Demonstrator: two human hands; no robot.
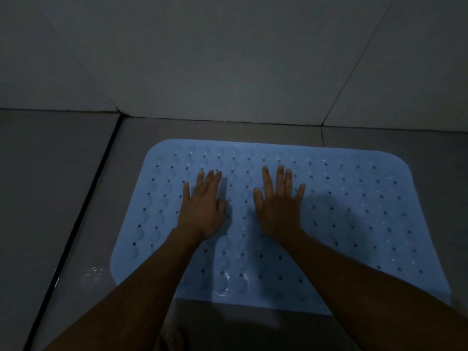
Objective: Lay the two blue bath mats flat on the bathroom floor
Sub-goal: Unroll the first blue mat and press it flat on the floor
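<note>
One light blue rubber bath mat with rows of small holes and round suction bumps lies flat on the grey tiled floor, close to the wall. My left hand rests palm down on the mat's left-middle part, fingers spread. My right hand lies palm down beside it near the mat's centre, fingers apart as well. Neither hand grips anything. A second blue mat is not in view.
A pale tiled wall rises just behind the mat's far edge. A dark grout line runs along the floor left of the mat. A wet shine sits by the mat's near left corner. The room is dim.
</note>
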